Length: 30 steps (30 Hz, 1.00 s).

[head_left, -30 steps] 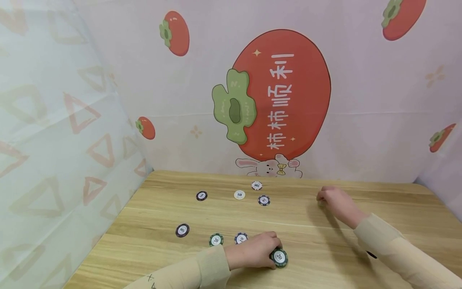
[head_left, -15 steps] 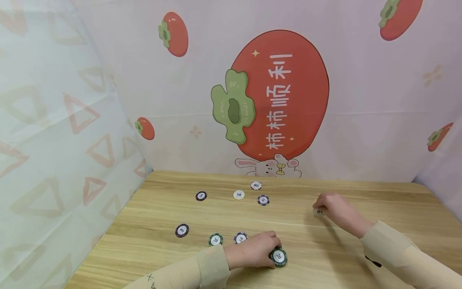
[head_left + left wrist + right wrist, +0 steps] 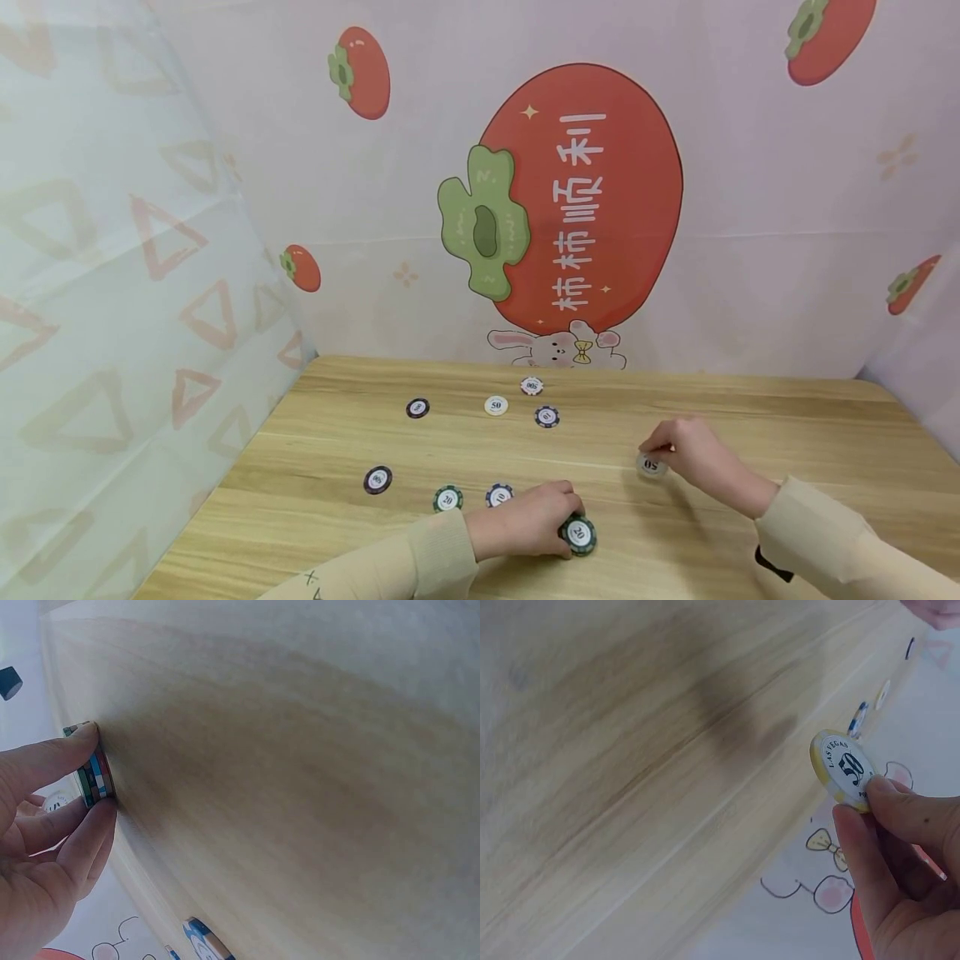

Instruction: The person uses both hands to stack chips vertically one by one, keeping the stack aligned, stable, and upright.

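Observation:
My left hand [image 3: 528,518] grips a short stack of poker chips [image 3: 579,534] at the front middle of the table; a green chip marked 20 is on top. Seen from the side in the left wrist view, the stack [image 3: 96,776] shows green, blue and reddish layers between thumb and fingers. Off to the right, my right hand [image 3: 701,462] pinches a white and yellow poker chip [image 3: 652,465] marked 50. In the right wrist view this chip [image 3: 846,771] is tilted and held above the wood by thumb and fingertips.
Loose chips lie left of the hands: a green 20 [image 3: 447,499], a blue 10 [image 3: 498,496] partly behind my left hand, and a dark chip [image 3: 378,479]. Farther back lie a white 50 [image 3: 496,405], a blue chip [image 3: 547,417] and others. A printed backdrop [image 3: 750,250] stands behind the table.
My right hand has come from the back of the table towards me and slightly left, bringing the 50 chip along. My left hand stays on the stack.

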Each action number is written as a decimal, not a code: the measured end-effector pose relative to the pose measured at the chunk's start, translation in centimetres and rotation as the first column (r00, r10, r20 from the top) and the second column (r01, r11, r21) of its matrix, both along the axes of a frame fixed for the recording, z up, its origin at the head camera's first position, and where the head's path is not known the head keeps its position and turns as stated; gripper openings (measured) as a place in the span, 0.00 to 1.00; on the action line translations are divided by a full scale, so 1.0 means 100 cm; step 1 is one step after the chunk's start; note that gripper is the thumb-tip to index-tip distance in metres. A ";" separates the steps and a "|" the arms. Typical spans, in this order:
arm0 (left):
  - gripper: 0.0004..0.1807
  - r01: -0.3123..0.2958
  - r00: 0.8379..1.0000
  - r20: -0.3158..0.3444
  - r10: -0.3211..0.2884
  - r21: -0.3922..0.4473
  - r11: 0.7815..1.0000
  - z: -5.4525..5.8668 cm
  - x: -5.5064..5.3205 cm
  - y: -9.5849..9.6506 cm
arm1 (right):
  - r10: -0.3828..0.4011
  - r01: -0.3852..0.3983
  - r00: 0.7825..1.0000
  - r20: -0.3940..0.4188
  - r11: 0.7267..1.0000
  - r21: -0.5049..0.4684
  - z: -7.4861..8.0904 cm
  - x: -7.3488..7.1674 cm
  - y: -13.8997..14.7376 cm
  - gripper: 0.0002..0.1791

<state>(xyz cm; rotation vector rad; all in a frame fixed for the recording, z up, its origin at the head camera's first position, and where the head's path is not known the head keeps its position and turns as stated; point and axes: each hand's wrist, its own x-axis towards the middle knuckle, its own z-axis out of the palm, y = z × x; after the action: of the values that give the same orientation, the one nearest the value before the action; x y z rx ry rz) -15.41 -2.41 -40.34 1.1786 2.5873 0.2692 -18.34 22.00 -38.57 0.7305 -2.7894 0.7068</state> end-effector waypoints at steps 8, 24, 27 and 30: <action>0.20 0.002 1.000 0.008 -0.002 -0.003 1.000 0.001 0.000 0.000 | 0.010 -0.001 0.992 0.126 0.998 -0.066 0.003 0.009 -0.009 0.04; 0.20 0.007 1.000 -0.001 -0.007 -0.004 1.000 0.001 0.000 -0.001 | 0.096 0.066 0.899 0.427 0.935 -0.348 -0.005 0.023 -0.024 0.08; 0.20 0.011 1.000 -0.007 -0.011 0.002 1.000 0.001 0.000 -0.001 | 0.113 0.072 0.888 0.446 0.923 -0.378 -0.008 0.025 -0.027 0.08; 0.19 0.017 1.000 -0.024 -0.017 0.008 1.000 0.001 0.000 -0.001 | 0.129 0.085 0.874 0.468 0.908 -0.410 -0.011 0.027 -0.030 0.09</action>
<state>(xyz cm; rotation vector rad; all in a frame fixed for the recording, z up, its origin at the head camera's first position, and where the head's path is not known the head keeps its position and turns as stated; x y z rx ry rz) -15.43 -2.52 -40.28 1.2136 2.5980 0.2636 -15.69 19.03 -39.69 0.5533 -2.8672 1.6390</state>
